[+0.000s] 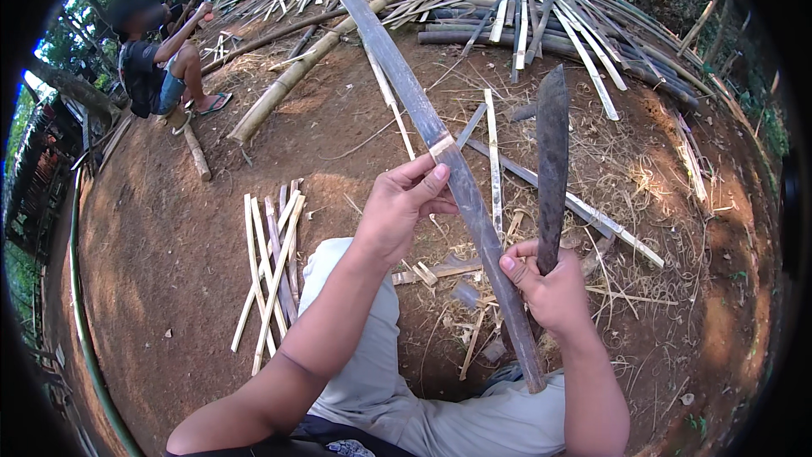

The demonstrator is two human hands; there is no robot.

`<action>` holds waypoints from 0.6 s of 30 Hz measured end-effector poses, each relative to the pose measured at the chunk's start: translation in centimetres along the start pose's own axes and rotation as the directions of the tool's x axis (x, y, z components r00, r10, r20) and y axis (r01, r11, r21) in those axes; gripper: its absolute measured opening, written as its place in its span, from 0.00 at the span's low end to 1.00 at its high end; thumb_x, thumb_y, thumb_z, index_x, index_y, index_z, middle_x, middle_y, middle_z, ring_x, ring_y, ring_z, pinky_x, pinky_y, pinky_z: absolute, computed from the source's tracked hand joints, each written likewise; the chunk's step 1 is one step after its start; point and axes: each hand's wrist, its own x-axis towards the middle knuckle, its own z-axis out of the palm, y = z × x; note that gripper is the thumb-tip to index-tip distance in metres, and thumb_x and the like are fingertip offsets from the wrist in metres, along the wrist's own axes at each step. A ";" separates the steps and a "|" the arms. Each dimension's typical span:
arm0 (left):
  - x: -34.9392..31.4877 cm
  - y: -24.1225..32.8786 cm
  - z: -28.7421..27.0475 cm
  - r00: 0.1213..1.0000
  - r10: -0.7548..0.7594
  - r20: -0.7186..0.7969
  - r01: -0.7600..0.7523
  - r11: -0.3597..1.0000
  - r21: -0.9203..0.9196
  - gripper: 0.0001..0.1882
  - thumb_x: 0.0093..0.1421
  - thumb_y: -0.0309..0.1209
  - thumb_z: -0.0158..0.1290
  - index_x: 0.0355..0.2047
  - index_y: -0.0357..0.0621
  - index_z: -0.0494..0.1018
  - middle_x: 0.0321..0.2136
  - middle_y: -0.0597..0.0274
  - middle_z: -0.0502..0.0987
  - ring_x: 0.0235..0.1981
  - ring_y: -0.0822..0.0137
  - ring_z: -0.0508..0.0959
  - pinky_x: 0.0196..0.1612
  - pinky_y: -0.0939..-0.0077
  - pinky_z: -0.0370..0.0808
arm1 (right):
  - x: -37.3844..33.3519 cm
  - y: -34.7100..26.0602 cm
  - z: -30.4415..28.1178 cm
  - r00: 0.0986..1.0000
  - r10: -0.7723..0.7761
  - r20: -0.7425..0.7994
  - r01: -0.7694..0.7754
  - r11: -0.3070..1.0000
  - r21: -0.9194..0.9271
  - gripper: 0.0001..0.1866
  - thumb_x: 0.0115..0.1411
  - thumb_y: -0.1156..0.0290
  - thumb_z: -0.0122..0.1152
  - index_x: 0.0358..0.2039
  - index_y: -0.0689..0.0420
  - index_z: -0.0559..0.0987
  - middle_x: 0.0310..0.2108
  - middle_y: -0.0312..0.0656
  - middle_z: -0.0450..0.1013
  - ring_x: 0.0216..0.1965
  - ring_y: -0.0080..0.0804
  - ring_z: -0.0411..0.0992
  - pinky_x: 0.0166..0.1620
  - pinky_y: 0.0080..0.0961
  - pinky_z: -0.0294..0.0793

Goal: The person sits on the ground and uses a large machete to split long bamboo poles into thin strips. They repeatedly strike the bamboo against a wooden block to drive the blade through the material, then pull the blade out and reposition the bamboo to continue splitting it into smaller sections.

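A long, dark bamboo strip (394, 68) slants across the middle, its lower end resting at my thigh. One node on it is scraped pale. My left hand (404, 203) is closed on the strip just below that node, thumb on top. In my right hand (550, 283) is a machete (553, 152), its broad dark blade pointing up and away from me. The right thumb and fingertips also touch the strip's edge lower down. The machete's handle is mostly hidden by my fingers.
Split bamboo strips (269, 271) lie crossed at left. Shavings and offcuts (474, 296) litter the ground before me. A thick bamboo pole (304, 76) and piled strips and poles (541, 25) lie farther back. At far left a seated person (152, 59) holds up a blade.
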 end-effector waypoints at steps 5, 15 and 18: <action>0.3 -0.2 -0.7 1.000 0.005 -0.024 -0.005 1.000 -0.002 0.11 0.67 0.30 0.53 0.46 0.37 0.76 0.35 0.62 0.81 0.36 0.72 0.80 0.43 0.74 0.78 | -0.1 0.2 0.1 1.000 -0.021 -0.001 0.021 0.998 0.066 0.10 0.60 0.68 0.68 0.33 0.61 0.82 0.14 0.21 0.57 0.18 0.12 0.54 0.22 0.19 0.56; 0.3 -0.4 -1.2 0.993 0.005 -0.115 -0.013 0.997 -0.076 0.06 0.66 0.33 0.55 0.35 0.44 0.73 0.31 0.65 0.78 0.35 0.71 0.79 0.42 0.73 0.77 | -0.1 -0.2 -0.4 0.998 -0.063 -0.015 0.064 0.994 0.083 0.10 0.61 0.67 0.67 0.33 0.62 0.81 0.16 0.22 0.60 0.20 0.12 0.57 0.24 0.17 0.59; 0.6 0.0 -1.7 0.987 0.057 -0.151 -0.080 0.985 -0.156 0.06 0.67 0.33 0.53 0.35 0.46 0.71 0.31 0.66 0.76 0.36 0.70 0.79 0.42 0.73 0.77 | -0.1 -0.5 -0.5 1.000 -0.026 -0.015 0.028 0.985 0.171 0.10 0.61 0.68 0.67 0.33 0.63 0.81 0.16 0.23 0.64 0.20 0.12 0.60 0.25 0.17 0.61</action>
